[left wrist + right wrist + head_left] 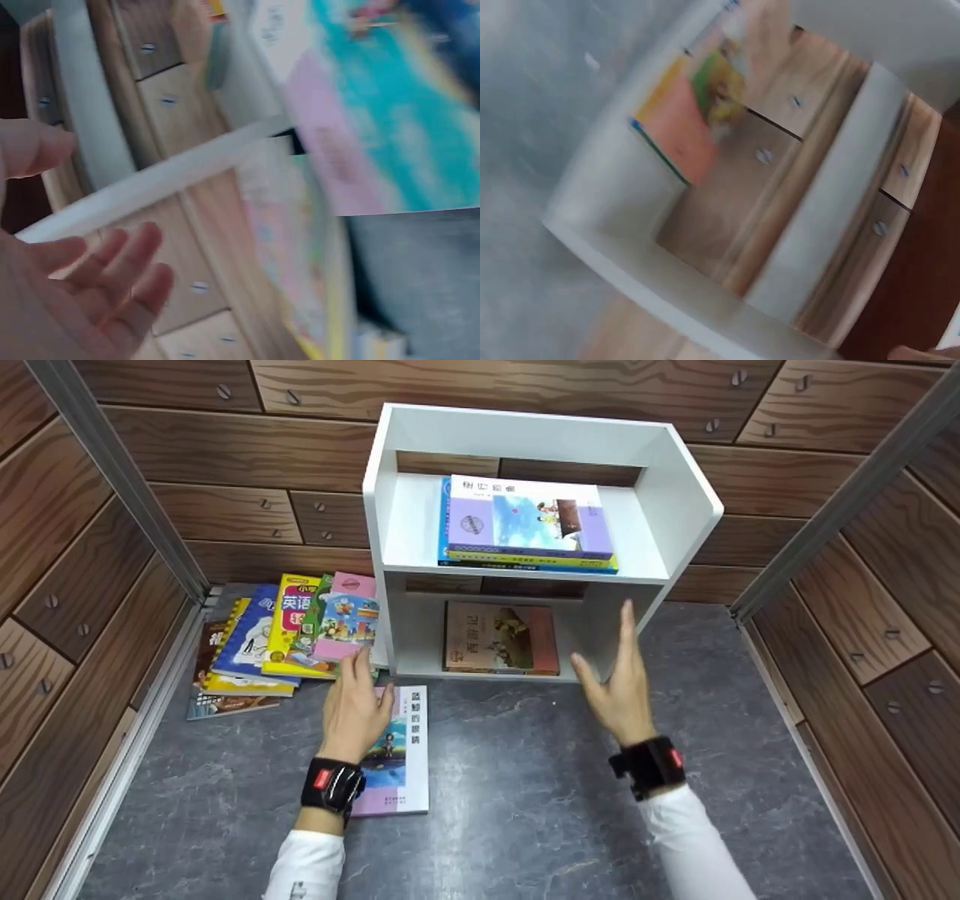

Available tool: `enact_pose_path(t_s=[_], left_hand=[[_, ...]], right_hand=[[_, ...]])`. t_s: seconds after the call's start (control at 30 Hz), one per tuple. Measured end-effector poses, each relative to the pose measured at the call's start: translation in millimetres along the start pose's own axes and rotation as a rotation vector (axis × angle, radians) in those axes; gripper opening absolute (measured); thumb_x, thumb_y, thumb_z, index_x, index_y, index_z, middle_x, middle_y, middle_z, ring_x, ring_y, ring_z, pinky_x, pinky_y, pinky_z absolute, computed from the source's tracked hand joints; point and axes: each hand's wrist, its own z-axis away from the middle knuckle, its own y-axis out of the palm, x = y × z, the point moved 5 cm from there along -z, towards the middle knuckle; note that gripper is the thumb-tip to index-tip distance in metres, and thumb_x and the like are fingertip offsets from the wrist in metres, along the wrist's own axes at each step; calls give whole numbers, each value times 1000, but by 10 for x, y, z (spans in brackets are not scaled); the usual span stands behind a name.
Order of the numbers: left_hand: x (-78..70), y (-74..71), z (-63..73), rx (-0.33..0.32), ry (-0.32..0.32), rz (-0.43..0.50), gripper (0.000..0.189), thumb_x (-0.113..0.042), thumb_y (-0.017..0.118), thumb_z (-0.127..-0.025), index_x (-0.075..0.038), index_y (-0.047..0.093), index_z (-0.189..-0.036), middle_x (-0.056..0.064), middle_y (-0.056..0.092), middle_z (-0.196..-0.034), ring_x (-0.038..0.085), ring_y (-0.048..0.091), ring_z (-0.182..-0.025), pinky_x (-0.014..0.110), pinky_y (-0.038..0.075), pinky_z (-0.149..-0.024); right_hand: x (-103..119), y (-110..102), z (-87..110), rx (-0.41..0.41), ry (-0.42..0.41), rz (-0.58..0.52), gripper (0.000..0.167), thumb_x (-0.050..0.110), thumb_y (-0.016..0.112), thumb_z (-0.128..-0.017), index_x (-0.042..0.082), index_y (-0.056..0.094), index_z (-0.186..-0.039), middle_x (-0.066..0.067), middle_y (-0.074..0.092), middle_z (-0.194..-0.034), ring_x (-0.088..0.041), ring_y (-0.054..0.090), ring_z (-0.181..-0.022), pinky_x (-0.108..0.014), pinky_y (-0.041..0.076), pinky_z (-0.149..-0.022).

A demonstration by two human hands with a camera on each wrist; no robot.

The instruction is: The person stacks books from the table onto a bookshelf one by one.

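My left hand (pixel 356 709), fingers extended, hovers over the upper left part of a book with a blue and purple cover (pixel 409 757) on the floor; it covers part of that cover. In the left wrist view the fingers (pixel 139 277) spread loosely with nothing held. My right hand (pixel 624 694) is raised before the lower right side of a white two-tier bookshelf (pixel 525 577), thumb apart from straight fingers. Several stacked books (pixel 525 521) lie on the upper shelf, a purple-edged one on top. A brownish-pink book (pixel 499 637) lies on the lower shelf.
Left of the bookshelf, a fanned row of overlapping books (pixel 259 630) lies on the grey floor (pixel 510 780), with a pink-covered one (pixel 346 615) nearest the shelf. Wood-patterned walls (pixel 787 405) with metal corner posts (pixel 847 495) enclose the space on three sides.
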Motion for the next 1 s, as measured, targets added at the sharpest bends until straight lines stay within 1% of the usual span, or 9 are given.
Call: enact_pose_path(t_s=[0.17, 0.2, 0.3, 0.4, 0.5, 0.57, 0.67, 0.83, 1.0], left_hand=[[312, 122, 168, 178, -214, -17, 72, -17, 79, -106, 19, 49, -161, 45, 53, -156, 63, 63, -139, 76, 58, -116], [413, 198, 199, 207, -241, -31, 74, -22, 80, -106, 20, 50, -159, 46, 52, -156, 64, 61, -140, 77, 57, -117], [587, 344, 282, 303, -313, -50, 87, -36, 83, -105, 23, 49, -159, 50, 48, -160, 67, 55, -148, 79, 52, -123], [715, 477, 369, 402, -402, -76, 104, -52, 85, -102, 24, 47, -161, 51, 44, -165, 67, 51, -154, 77, 50, -128], [681, 468, 447, 489, -495, -121, 115, -61, 88, -98, 25, 46, -162, 51, 44, -165, 66, 53, -155, 74, 51, -129], [656, 439, 483, 506, -537, -138, 118, -63, 91, -96, 25, 47, -160, 50, 46, -164, 66, 56, -152, 73, 53, -127], [576, 387, 501, 506, -554, -147, 118, -61, 94, -94, 27, 48, -157, 51, 49, -159, 67, 59, -147, 75, 55, -124], [538, 377, 501, 488, -606, -93, 114, -54, 97, -94, 27, 47, -156, 50, 50, -158, 65, 58, -149, 76, 54, -124], [597, 405, 519, 455, -658, -17, 112, -48, 101, -91, 25, 46, -156, 48, 50, -154, 65, 55, -151, 75, 51, -127]], right_hand=[[-255, 163, 507, 183, 151, 1, 98, 18, 77, -112, -10, 15, -183, -34, 13, -193, -59, 22, -179, -76, 18, -147], [-305, 198, 605, 237, 184, 20, 98, 20, 76, -113, -10, 15, -183, -35, 14, -192, -60, 23, -178, -76, 19, -146], [-430, 296, 869, 390, 260, 75, 100, 26, 77, -114, -9, 14, -183, -38, 17, -190, -63, 27, -175, -76, 22, -145], [-513, 365, 1068, 498, 303, 117, 103, 29, 79, -113, -10, 13, -183, -41, 19, -189, -63, 30, -174, -75, 23, -144], [-548, 404, 1180, 527, 301, 123, 104, 29, 81, -111, -14, 18, -181, -43, 22, -187, -63, 29, -174, -74, 24, -145], [-551, 435, 1218, 529, 291, 116, 102, 29, 82, -111, -15, 21, -180, -43, 24, -187, -63, 29, -174, -75, 24, -145], [-540, 476, 1255, 527, 282, 101, 100, 29, 82, -111, -16, 24, -179, -42, 26, -187, -63, 30, -175, -75, 26, -144], [-517, 544, 1324, 560, 295, 100, 98, 29, 83, -111, -14, 27, -179, -41, 27, -187, -64, 30, -174, -76, 27, -143], [-533, 612, 1386, 589, 304, 131, 98, 31, 85, -109, -14, 32, -177, -42, 30, -186, -69, 29, -172, -82, 25, -142]])
